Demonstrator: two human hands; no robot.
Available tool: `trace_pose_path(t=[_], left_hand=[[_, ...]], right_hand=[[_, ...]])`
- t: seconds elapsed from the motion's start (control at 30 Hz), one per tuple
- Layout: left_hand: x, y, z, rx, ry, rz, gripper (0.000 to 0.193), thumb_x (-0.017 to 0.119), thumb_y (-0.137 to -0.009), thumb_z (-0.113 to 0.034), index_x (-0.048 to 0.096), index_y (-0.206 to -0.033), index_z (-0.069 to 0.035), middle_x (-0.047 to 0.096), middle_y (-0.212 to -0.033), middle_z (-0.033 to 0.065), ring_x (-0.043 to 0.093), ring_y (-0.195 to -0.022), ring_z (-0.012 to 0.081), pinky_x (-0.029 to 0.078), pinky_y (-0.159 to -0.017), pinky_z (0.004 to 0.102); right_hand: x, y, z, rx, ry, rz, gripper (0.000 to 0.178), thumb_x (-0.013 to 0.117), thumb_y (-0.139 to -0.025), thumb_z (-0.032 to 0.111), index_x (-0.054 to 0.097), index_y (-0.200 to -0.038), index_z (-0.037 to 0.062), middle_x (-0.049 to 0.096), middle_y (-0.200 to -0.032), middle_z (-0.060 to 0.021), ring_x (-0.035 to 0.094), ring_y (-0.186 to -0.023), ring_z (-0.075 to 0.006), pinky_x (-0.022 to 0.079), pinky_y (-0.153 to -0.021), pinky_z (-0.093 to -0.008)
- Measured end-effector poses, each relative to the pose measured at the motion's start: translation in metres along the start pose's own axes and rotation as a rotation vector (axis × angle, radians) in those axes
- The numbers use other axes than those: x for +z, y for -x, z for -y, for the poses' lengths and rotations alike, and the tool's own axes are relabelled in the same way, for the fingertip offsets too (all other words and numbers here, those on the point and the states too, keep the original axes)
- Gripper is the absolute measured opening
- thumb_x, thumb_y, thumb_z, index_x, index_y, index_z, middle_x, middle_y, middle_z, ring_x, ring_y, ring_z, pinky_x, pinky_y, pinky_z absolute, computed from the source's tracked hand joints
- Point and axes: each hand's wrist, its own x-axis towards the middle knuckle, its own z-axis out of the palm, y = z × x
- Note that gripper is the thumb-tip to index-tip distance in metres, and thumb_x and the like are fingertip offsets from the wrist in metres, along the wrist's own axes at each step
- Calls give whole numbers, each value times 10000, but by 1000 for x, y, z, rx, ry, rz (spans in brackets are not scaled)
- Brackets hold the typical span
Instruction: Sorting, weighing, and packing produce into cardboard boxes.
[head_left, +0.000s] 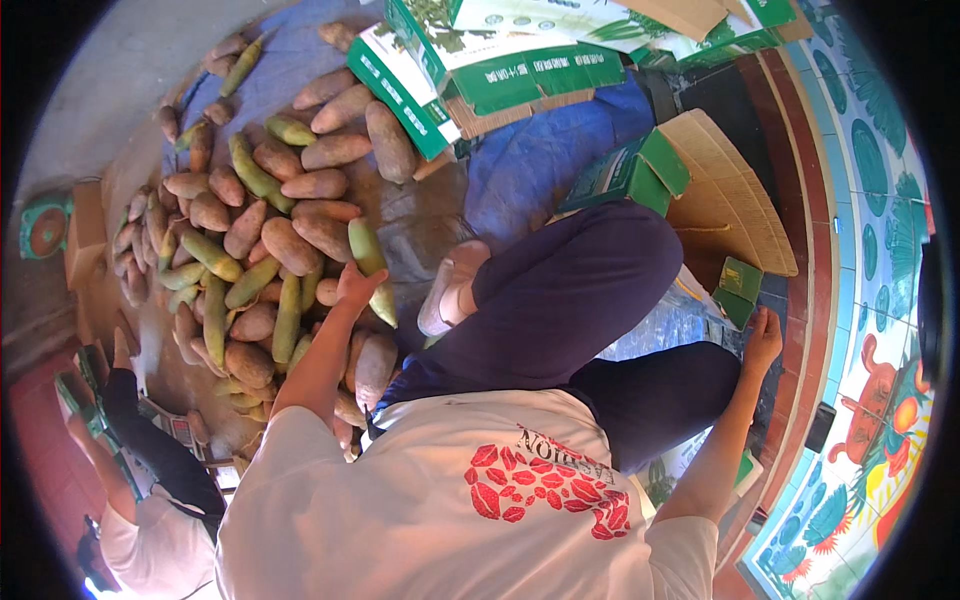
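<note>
On the left, my left hand (356, 288) is closed around a long green vegetable (367, 247) with a paler lower end, at the near right edge of a big pile. That pile mixes oblong reddish-brown tubers (290, 246) with more long green vegetables (257, 172). At the far right, beside my bent knee, my right hand (764, 342) has its fingers curled close to a small green carton flap (739, 290). Whatever it may hold is hidden. An open carton (728, 180) with brown inner sides lies just beyond my legs.
Green-and-white cartons (520, 60) are stacked at the far side on a blue sheet (540, 150). A tiled wall with painted pictures (865, 380) curves along the right. Another person (150, 530) sits at lower left. A green round-faced device (46, 230) stands at far left.
</note>
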Motion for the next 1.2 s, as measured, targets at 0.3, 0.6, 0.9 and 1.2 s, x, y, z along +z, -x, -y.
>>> trace_pose_path(t=[0.3,0.6,0.9,1.2], left_hand=[[-102,112,-235,951,-52,-427,575,761,-588,-182,536,-1092,-21,547,-981,170,515,-969,365,421,-845,434],[-100,217,-347,1571,-223,-456,613,766,-507,-104,583,-1091,-97,565,-997,68,537,-920,254,401,-828,410],[-101,246,-355,1729,-168,-562,571,769,-579,-142,582,-1118,-118,571,-1074,55,535,-989,247,388,-912,441],[-107,111,-213,1069,-271,-661,336,699,-678,-107,578,-985,-38,553,-965,155,523,-917,347,429,-791,435]], right_hand=[[-19,25,183,-255,-475,46,192,573,-887,132,616,-1014,-6,631,-931,-85,608,-864,-156,472,-786,-272],[-30,80,275,-462,-792,431,617,748,-716,187,469,-1240,17,559,-1151,-137,534,-1093,-222,419,-915,-327],[-58,81,249,-318,-923,50,502,699,-670,123,535,-1127,-3,572,-1069,-98,556,-981,-179,432,-877,-314],[-48,13,148,-174,-579,-302,334,669,-802,155,550,-1060,-20,605,-970,-103,589,-865,-202,469,-766,-321]])
